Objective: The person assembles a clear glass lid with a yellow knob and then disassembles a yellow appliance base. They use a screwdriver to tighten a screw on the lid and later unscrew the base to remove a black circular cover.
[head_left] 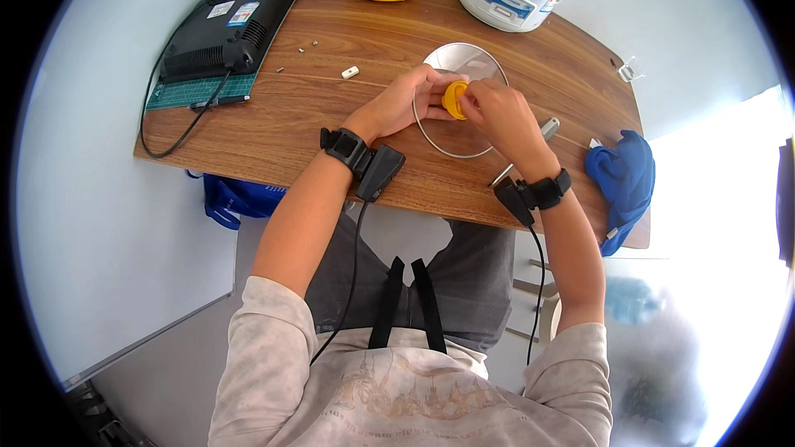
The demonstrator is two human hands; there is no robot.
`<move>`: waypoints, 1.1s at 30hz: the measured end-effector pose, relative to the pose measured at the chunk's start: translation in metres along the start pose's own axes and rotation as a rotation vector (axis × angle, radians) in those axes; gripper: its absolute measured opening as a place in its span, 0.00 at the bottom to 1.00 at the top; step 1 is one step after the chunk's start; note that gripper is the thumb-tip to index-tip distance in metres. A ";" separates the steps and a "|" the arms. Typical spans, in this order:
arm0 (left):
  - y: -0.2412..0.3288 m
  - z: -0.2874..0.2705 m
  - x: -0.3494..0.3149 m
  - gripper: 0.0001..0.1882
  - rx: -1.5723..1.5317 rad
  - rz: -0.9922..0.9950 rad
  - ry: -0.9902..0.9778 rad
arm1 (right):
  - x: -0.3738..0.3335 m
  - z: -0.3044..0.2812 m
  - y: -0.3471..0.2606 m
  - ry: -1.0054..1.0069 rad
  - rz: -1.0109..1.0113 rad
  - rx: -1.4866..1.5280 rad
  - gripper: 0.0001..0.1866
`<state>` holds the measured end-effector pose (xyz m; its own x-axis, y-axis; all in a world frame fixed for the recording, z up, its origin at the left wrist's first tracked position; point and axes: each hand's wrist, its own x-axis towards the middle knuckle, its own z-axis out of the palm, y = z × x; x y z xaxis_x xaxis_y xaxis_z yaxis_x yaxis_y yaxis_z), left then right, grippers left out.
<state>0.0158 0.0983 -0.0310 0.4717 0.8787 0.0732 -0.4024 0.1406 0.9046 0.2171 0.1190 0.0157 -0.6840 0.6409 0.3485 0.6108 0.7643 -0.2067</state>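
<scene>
Yellow piece (452,103) held from both sides

Left of my left grip (406,98), a small white block (350,72) lies on the worktop (306,134). That grip is closed on the yellow piece from its left. The piece's oval runs away from me; I cannot tell which way its face points. The clear lid (468,58) rings fingers and piece, its longer visible axis slanting far-left to near-right. My right grip (498,112), equally near, pinches the piece from its right; just right of it lies a slim tool (550,127).

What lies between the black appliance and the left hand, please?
The head view shows a small white block and tiny bits between appliance and left hand.
</scene>
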 end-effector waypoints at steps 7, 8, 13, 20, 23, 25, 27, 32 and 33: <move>-0.001 -0.003 0.001 0.37 -0.040 0.004 0.002 | -0.001 -0.006 -0.002 -0.008 0.068 0.120 0.07; -0.002 -0.003 0.002 0.37 -0.040 0.005 -0.006 | -0.003 -0.009 -0.002 -0.005 0.070 0.187 0.06; -0.001 -0.002 0.001 0.36 -0.025 0.002 -0.007 | -0.005 -0.006 0.006 -0.017 -0.034 0.166 0.05; -0.001 -0.003 0.000 0.36 -0.013 0.008 0.001 | 0.002 -0.006 0.005 -0.040 -0.115 0.017 0.08; -0.002 -0.003 0.001 0.36 -0.017 0.008 -0.007 | 0.001 -0.001 0.006 -0.082 -0.103 -0.107 0.08; -0.001 -0.001 0.001 0.36 -0.019 0.006 -0.005 | -0.001 0.003 0.010 -0.064 -0.059 -0.062 0.08; -0.002 -0.004 0.001 0.36 -0.017 0.003 -0.011 | 0.000 0.001 0.007 -0.067 -0.008 -0.006 0.08; -0.003 -0.003 0.002 0.36 -0.010 0.015 -0.015 | -0.004 -0.007 0.006 -0.051 -0.006 0.171 0.07; -0.003 -0.003 0.001 0.36 -0.006 0.012 -0.011 | -0.005 -0.007 0.007 -0.047 -0.021 0.165 0.07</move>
<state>0.0150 0.0999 -0.0345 0.4757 0.8752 0.0884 -0.4123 0.1330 0.9013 0.2274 0.1210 0.0189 -0.7160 0.6245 0.3120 0.5251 0.7763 -0.3489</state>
